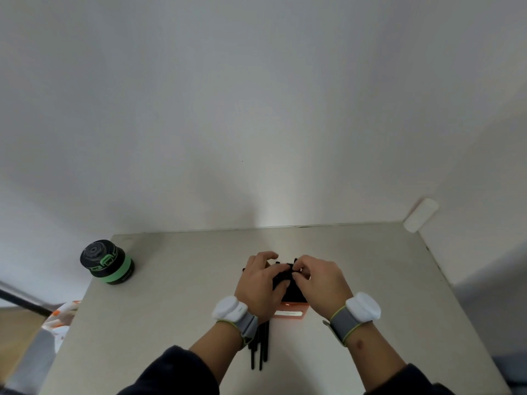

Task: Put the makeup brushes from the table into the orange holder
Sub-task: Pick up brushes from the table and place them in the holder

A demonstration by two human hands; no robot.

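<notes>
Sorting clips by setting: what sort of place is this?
Probably a bare indoor recording corner: a plain beige table pushed against blank white walls, with only an orange holder and a black-and-green canister.

A plain white wall (pixel 256 95) fills most of the view, with a soft bright patch of light low in its middle. A beige table (pixel 370 266) stands against it. A small white block (pixel 421 214) is fixed at the right corner. At lower left, perhaps a wooden floor (pixel 17 332), blurred.
</notes>
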